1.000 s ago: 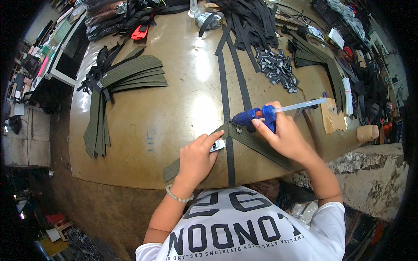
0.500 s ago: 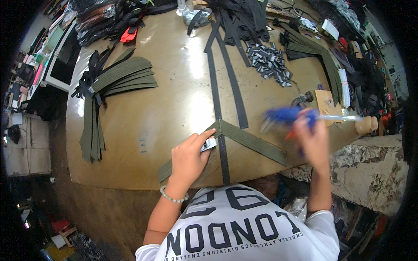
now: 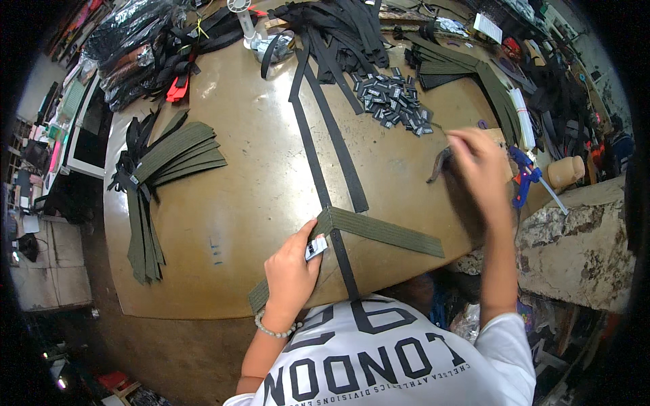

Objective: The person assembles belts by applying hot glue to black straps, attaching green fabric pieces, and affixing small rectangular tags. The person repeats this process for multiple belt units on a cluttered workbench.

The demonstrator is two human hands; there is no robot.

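My left hand (image 3: 291,271) lies on the olive ribbed strap (image 3: 386,231), which is folded to a peak over a long black strap (image 3: 344,264). Between its thumb and fingers is a small pale rectangular piece with dark marks (image 3: 315,248); I cannot tell its kind. My right hand (image 3: 482,162) is smeared by motion, its fingertips just right of a heap of small dark label-like pieces (image 3: 393,98). Whether it holds anything is unclear. A blue glue gun (image 3: 523,177) with a pale glue stick rests beyond it, at the table's right edge.
At left lies a bundle of olive and black straps (image 3: 179,155). More olive straps (image 3: 497,95) are at the far right, black straps (image 3: 335,34) at the back. A brown roll (image 3: 565,172) stands by the right edge. A dark curved object (image 3: 439,166) lies near my right hand.
My right hand has let go of the glue gun at the right edge and moved towards the dark pieces. My left hand still holds the pale piece by the strap. The whole view has shifted.
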